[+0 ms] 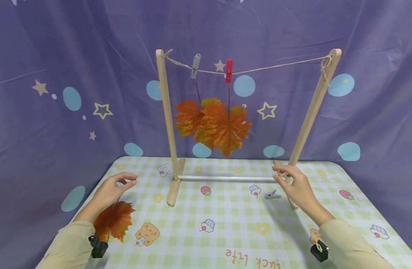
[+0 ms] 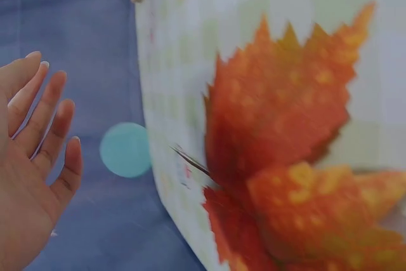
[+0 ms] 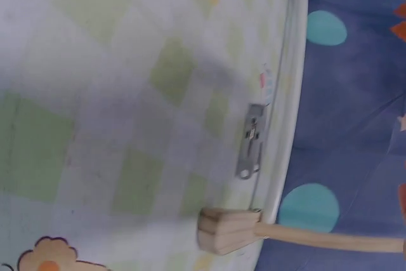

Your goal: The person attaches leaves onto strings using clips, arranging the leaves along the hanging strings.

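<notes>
Upper middle of the head view: cord (image 1: 269,68) knotted near the tops of left post (image 1: 167,112) and right post (image 1: 310,112), sagging, presumably from slack and load. Clipped along its left half: grey clip (image 1: 195,66) and red clip (image 1: 229,71), a little apart. Beneath them, left leaf (image 1: 189,116) and right leaf (image 1: 230,130), stems up, overlapping; likely hung by the stems to let the broad parts face outward, undamaged. Exact bite of clips on stems too fine to make out.

Centre: white rod (image 1: 226,178) low between the posts, probably to keep them from spreading. Left foot (image 1: 172,194) laid long toward the viewer on tabletop (image 1: 236,209), likely against tipping.

Lower left: loose leaf (image 1: 115,220) lying on tabletop, partly hidden by forearm, stem upward in the frame. Left hand (image 1: 114,188) just above it, fingers gently bent, thumb apart, nothing held.

Right of centre: right hand (image 1: 297,186) in front of right post, thumb and forefinger curved with a gap between, nothing held; not visible in right wrist view. Near its fingertips, lower and leftward, loose clip (image 1: 272,194) on tabletop, untouched. Leaf left, clip right: perhaps sorted by side to spare reaching across.
</notes>
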{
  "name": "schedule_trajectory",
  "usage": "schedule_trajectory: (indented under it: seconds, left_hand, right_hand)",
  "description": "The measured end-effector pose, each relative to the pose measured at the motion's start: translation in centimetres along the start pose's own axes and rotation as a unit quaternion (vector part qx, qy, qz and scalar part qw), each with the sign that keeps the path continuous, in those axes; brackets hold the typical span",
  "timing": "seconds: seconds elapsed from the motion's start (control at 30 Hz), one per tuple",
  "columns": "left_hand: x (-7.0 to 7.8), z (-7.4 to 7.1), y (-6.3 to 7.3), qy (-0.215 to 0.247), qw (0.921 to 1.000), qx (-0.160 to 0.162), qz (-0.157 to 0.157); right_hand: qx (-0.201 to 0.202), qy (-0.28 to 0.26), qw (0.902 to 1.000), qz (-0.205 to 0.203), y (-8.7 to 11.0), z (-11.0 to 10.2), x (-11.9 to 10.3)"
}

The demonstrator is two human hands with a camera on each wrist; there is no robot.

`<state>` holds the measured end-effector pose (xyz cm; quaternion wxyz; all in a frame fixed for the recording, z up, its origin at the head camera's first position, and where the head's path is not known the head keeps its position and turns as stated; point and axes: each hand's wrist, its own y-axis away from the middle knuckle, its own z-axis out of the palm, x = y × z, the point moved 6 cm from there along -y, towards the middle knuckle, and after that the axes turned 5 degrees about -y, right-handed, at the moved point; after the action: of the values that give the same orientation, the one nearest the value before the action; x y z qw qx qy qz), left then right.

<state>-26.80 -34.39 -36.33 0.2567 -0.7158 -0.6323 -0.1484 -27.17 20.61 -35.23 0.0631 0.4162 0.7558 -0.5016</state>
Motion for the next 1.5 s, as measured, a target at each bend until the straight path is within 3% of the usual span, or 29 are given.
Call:
schedule_trajectory:
  seconds: [0.17,0.33,0.6,0.9,1.2,1.5]
  left_hand:
    - [-1.6,0.2,0.0,-0.009,0.9999,0.004,-0.004]
    - [-3.3,0.5,0.0,-0.022,0.9996,-0.003,-0.017]
    - [-6.0,1.1,0.2,-0.028,0.9984,-0.013,-0.048]
    - [-8.7,2.1,0.7,-0.022,0.9964,-0.019,-0.080]
    - [-9.7,2.5,1.0,-0.007,0.9951,-0.021,-0.096]
    - [-9.6,2.4,0.9,-0.030,0.9952,-0.013,-0.093]
  right_hand:
    - [-0.011,0.006,0.9999,0.012,0.2,0.2,1.6]
    - [-0.043,0.001,0.9979,0.048,0.5,0.7,3.4]
    - [-0.110,-0.016,0.9879,0.108,1.5,2.0,5.6]
    - [-0.160,-0.018,0.9784,0.130,2.2,3.0,7.2]
    - [-0.199,-0.014,0.9688,0.148,2.9,3.7,8.2]
    - [-0.224,-0.006,0.9643,0.141,3.6,4.2,8.9]
